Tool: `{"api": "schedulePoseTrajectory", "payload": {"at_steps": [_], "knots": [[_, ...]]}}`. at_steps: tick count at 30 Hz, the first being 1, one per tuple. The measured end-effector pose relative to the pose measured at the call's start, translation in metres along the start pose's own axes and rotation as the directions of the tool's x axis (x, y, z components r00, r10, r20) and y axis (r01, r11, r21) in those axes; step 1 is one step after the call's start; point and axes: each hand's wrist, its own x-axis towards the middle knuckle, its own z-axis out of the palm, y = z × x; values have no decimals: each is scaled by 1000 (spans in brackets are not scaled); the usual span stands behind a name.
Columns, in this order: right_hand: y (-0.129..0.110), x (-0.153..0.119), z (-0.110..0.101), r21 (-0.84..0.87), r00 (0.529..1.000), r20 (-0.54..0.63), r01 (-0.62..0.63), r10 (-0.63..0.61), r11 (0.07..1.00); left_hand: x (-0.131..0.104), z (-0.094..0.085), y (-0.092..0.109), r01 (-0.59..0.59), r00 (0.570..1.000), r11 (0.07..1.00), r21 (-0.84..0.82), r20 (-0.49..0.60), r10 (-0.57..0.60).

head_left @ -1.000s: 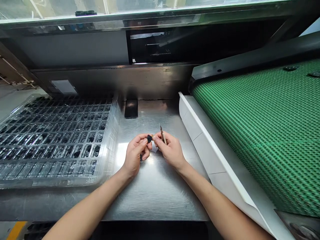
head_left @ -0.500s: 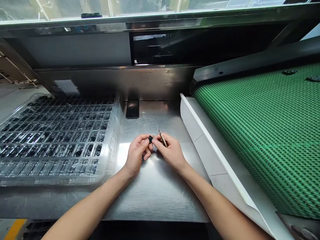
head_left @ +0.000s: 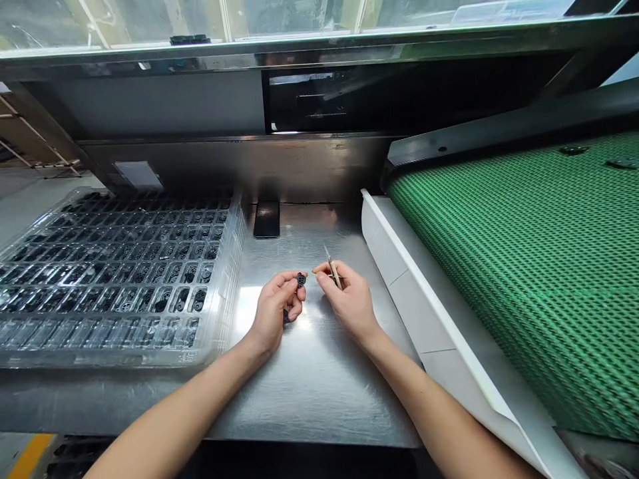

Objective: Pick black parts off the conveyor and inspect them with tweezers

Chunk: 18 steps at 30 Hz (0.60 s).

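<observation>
A shiny steel table (head_left: 309,386) runs under a dark machine housing, and both forearms come in from the bottom edge to meet near its middle.

The left hand (head_left: 274,309) is curled closed, pinching a small round black part (head_left: 300,279) between thumb and forefinger; the part sits at the fingertips, at about 1 o'clock from the middle of that hand. Something dark also shows under its lower fingers, too small to tell. The right hand (head_left: 349,299) is closed around a thin tool (head_left: 332,274), which looks like tweezers and juts out of the grip toward 11 o'clock. The black part lies at 9 o'clock from the right fingertips, just beside them with a narrow gap.

Further out, at 9 o'clock from the hands, a stack of clear plastic trays (head_left: 114,279) holds rows of dark parts. At 12 o'clock a black phone (head_left: 266,219) lies flat on the table. At 3 o'clock a white board (head_left: 424,313) edges a green mesh belt (head_left: 529,266).
</observation>
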Motion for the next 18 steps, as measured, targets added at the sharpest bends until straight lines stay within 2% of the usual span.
{"api": "schedulePoseTrajectory", "payload": {"at_steps": [5,9,11,14,16,18], "knots": [[2,-4,3,-52,995,87,61,-56,997,0,-1,0,11,998,996,-89,-65,-17],[-4,-8,3,-60,972,106,215,-207,975,2,-5,-5,64,993,977,-202,-80,-82],[-5,-10,3,-53,924,162,357,-345,932,4,-6,-8,63,990,968,-243,-104,-91],[-1,-16,5,-40,802,337,536,-493,844,5,-7,-13,14,984,961,-278,-169,-63],[3,-20,8,-58,754,426,574,-500,817,6,-7,-15,-24,978,957,-289,-203,-37],[7,-22,11,-85,747,462,573,-477,815,6,-7,-17,-52,976,956,-288,-215,-12]]}}
